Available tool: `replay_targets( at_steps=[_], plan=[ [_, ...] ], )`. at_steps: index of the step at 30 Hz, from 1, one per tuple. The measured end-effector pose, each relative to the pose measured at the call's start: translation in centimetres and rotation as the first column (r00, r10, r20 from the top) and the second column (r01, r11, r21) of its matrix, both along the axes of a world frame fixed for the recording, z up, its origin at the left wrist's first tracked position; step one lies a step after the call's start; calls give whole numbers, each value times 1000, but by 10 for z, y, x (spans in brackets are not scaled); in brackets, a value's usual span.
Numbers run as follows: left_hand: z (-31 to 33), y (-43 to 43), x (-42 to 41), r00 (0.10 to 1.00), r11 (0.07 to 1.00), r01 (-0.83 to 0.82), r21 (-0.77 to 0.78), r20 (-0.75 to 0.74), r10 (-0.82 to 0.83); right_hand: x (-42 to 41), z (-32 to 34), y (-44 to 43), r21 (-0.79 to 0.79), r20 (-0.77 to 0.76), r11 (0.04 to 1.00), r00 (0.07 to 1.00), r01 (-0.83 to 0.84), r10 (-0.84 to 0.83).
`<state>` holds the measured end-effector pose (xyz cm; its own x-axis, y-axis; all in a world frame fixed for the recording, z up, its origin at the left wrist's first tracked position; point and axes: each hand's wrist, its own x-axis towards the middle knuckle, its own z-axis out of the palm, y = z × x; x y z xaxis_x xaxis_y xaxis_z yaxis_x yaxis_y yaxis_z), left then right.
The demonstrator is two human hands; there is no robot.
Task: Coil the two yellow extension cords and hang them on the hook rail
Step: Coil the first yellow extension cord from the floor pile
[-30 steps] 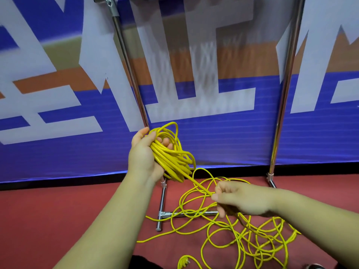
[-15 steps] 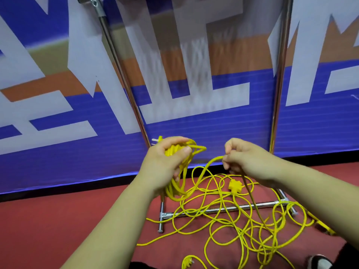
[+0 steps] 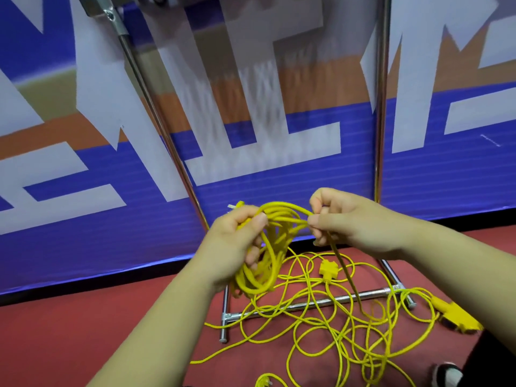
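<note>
My left hand [image 3: 237, 244] grips a bundle of coiled yellow cord [image 3: 268, 255] whose loops hang down below the fist. A plug end [image 3: 236, 205] sticks out above the thumb. My right hand [image 3: 343, 219] pinches the same cord's strand right next to the coil, touching its top loop. From there the strand drops to a loose tangle of yellow cord [image 3: 349, 331] spread on the red floor. A yellow socket block [image 3: 329, 270] lies in that tangle, and another yellow connector [image 3: 458, 317] lies at the far right. The chrome rack [image 3: 379, 113] stands behind.
The rack's chrome base bar [image 3: 315, 304] and feet lie on the red floor [image 3: 69, 336] under the loose cord. A blue, white and orange banner [image 3: 83, 205] fills the wall behind. A shoe [image 3: 446, 375] shows at the bottom right.
My right hand rose from the floor tangle and came left up to the coil, laying another loop onto it. The left hand lowered slightly and turned, still holding the bundle.
</note>
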<state>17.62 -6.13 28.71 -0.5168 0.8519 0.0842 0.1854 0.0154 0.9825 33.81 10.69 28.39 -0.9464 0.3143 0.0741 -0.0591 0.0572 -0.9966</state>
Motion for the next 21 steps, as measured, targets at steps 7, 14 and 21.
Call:
replay_targets(
  at_steps=[7,14,21],
  plan=[
    [20,-16,-50,875,873,-388,295,415,249,5,-28,17,78,161,996,987,-35,22],
    [-21,-15,-69,782,796,-592,130,333,527,-3,-37,10,17,203,1000,979,25,-28],
    [-20,-24,-72,739,729,-658,188,345,578,-15,-50,19,-80,484,976,864,202,-139]
  ],
)
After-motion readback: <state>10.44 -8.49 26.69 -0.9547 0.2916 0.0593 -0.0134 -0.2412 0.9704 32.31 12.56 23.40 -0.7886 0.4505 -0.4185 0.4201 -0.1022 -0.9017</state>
